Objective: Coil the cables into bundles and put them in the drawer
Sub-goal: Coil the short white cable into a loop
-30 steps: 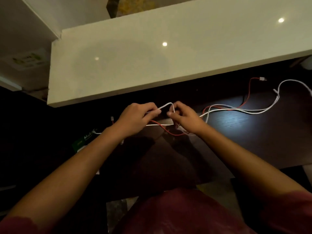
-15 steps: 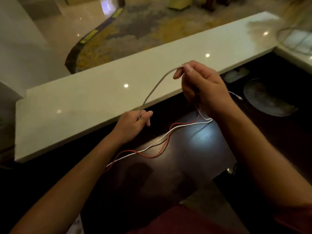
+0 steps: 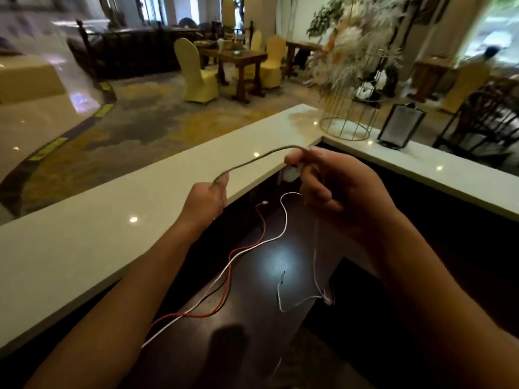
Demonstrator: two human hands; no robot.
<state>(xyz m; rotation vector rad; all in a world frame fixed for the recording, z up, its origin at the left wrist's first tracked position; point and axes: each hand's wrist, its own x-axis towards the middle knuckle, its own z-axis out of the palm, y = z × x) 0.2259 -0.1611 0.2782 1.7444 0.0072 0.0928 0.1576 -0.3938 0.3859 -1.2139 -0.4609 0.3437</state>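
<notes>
Hotel or banquet-hall lobby, seen from behind a reception counter (image 3: 118, 220) of pale stone. Evidence: patterned carpet (image 3: 157, 122); wooden dining table (image 3: 238, 56) with cloth-covered chairs (image 3: 196, 71); floral arrangement (image 3: 354, 46) at the counter's corner; framed sign (image 3: 400, 126).

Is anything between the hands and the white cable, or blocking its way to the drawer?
Nothing is between them: left hand and right hand already grip the white cable. No drawer is visible, so that path cannot be judged.

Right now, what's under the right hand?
Under the right hand, a white cable hangs to the dark desk; a red cable lies alongside. The fingers hide the grip.
</notes>
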